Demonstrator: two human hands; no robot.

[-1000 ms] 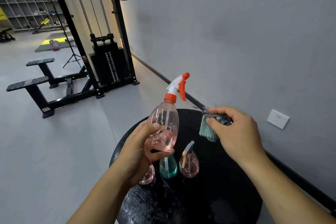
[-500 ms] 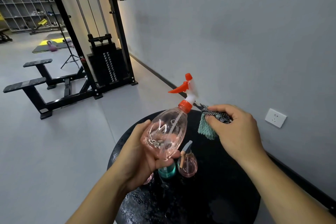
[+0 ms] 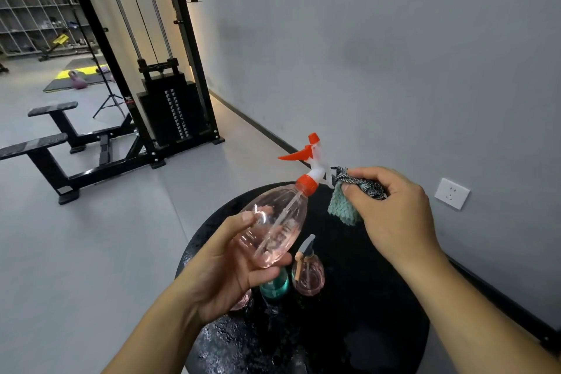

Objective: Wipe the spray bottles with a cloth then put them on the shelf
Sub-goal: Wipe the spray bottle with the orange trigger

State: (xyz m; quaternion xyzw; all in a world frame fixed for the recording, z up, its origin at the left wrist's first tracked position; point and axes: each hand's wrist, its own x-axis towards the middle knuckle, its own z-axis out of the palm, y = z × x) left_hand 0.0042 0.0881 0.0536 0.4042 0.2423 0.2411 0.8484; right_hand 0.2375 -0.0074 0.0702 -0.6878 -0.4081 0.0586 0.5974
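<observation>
lighting dim, even, cool; warm strip glow behind the cable machine (image 3: 170, 94); wet glints on the black surface (image 3: 379, 313); wide-angle bowing at edges; far background soft.

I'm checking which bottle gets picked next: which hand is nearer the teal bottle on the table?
Left. The left hand, holding the pink bottle, hovers right above the teal bottle. The right hand, pinching the cloth, is farther back and to the right.
</observation>
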